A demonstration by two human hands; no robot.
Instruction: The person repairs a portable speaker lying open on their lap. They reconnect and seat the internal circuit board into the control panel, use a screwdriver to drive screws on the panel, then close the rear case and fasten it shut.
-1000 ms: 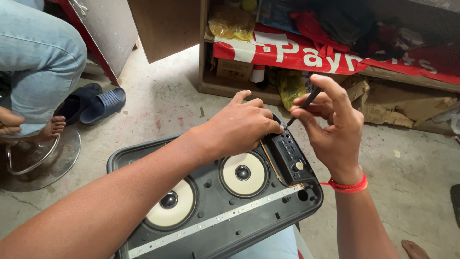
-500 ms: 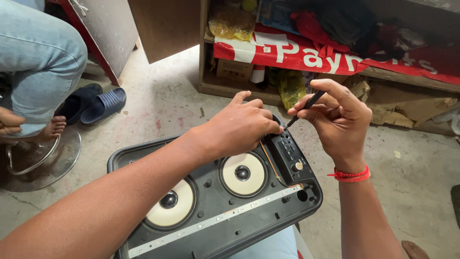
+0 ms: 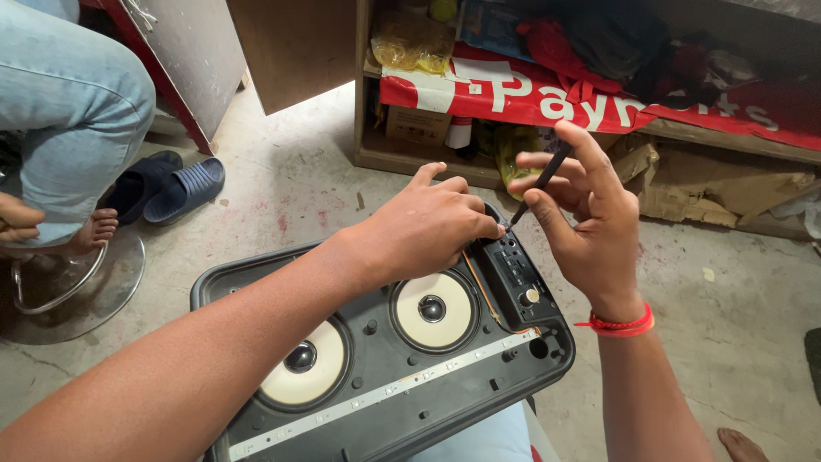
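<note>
The left hand (image 3: 432,224) lay curled, fingertips pressing the speaker housing (image 3: 385,351) at its control panel (image 3: 513,272), while the right hand (image 3: 586,218) pinched a thin black screwdriver (image 3: 540,181) slanting down-left toward that panel.

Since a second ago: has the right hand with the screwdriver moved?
Yes, slightly. The right hand has rolled, and the screwdriver shaft now leans more steeply, while its tip stays at the same corner of the speaker's control panel.
</note>
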